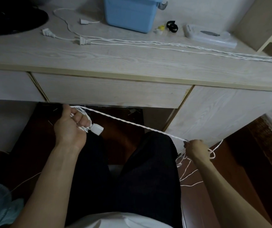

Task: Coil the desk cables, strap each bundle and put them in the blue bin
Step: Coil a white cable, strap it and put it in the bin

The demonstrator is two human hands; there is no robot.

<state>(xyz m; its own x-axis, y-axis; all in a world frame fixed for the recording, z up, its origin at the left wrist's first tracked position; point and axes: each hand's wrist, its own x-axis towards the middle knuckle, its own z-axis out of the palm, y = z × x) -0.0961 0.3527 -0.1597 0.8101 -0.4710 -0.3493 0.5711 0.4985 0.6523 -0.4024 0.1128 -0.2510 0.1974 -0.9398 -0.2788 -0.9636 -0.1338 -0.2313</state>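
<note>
First cable half coiled, below the worktop edge.
Left hand (pixel 71 127) fingers (pixel 82 120) curl round white cable (pixel 132 124) loops and plug; right hand (pixel 196 148) pinches the taut run, slack trailing floorward. More cables (pixel 148 42) and black straps (pixel 172 26) lie on the worktop (pixel 99 58) by the blue bin (pixel 130 14): strapping, binning remain.

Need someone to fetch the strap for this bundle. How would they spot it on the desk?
Start at the blue bin at the back of the desk. Just to its right, past a small yellow piece, lies the black strap, curled in loops. It is the only black item among the white cables.
</note>
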